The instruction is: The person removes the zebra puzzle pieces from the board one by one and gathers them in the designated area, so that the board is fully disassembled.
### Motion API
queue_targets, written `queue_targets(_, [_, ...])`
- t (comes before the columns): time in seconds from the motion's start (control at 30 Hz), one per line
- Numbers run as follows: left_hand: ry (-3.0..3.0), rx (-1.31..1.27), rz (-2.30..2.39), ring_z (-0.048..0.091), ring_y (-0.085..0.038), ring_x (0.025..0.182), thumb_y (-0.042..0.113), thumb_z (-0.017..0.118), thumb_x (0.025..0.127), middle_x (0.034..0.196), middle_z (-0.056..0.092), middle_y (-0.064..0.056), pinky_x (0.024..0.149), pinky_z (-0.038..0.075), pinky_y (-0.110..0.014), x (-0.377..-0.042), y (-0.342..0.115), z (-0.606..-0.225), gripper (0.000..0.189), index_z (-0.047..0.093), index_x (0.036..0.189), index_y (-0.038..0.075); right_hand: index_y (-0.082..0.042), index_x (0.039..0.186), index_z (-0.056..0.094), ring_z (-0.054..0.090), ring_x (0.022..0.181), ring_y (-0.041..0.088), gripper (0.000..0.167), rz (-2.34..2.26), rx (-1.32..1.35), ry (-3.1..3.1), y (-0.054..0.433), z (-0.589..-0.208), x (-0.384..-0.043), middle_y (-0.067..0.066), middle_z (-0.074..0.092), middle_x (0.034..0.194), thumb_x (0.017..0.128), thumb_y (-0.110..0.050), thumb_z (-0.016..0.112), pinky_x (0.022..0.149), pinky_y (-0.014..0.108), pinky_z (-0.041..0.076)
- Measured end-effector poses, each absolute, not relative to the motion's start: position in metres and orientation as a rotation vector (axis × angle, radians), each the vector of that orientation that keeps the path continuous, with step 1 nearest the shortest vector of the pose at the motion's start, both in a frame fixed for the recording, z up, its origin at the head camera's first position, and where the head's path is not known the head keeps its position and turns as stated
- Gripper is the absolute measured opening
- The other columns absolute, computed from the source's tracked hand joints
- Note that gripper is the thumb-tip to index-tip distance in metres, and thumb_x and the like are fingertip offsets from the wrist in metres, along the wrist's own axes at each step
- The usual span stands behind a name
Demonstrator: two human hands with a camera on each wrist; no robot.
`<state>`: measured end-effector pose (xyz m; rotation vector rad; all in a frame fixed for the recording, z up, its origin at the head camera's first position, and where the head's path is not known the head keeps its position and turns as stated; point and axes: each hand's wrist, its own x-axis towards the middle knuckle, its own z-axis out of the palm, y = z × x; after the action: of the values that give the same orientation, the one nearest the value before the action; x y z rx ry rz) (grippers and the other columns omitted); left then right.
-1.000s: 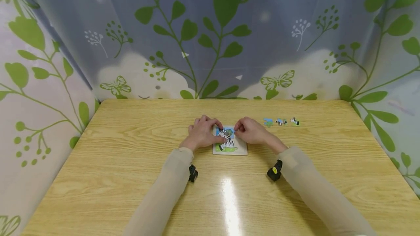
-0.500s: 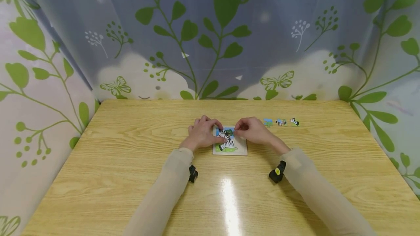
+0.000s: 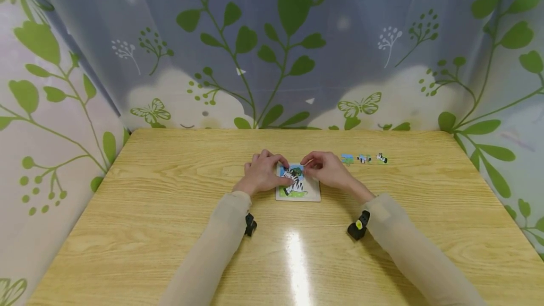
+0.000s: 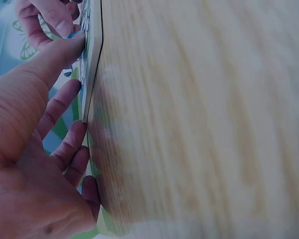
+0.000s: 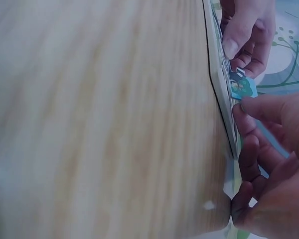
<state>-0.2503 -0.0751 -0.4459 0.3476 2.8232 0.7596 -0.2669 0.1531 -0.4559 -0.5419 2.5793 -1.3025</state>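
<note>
A small jigsaw board (image 3: 313, 193) with a zebra picture lies on the table between the hands. My left hand (image 3: 263, 173) rests at its left side, the thumb lying on the zebra and the index fingertip near the top edge. At the upper right of the picture, my right hand (image 3: 327, 169) pinches a blue-and-green puzzle piece (image 5: 244, 85) by its edge between thumb and index finger. That piece sits tilted up from the board in the right wrist view. The board's right part is a bare pale surface.
Three loose puzzle pieces lie in a row to the right: a blue-green one (image 3: 347, 158), a mixed one (image 3: 364, 158) and a black-and-white one (image 3: 382, 158). The wooden table (image 3: 178, 164) ends at a leaf-patterned curtain (image 3: 272, 60) behind.
The right hand has shifted slightly to the right, and its index finger now reaches a little farther over the board's top edge. The left hand and the board stay put.
</note>
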Motion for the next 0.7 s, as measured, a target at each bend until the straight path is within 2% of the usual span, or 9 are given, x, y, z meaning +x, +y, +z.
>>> queue_targets(0.7, [2.832,0.310,0.746,0.044,-0.030,0.123,0.054,0.079,0.084,0.130,0.051,-0.004,0.095,0.034,-0.051,-0.2502,-0.0729,-0.4454,0.039,0.067,0.115,0.033,-0.010,0.112,0.072,0.067,0.088,0.020,0.019,-1.278,-0.314,2.575,0.1452,-0.4515,-0.2662,0.012,0.075,0.103,0.095,-0.017,0.068,0.071,0.029,0.049])
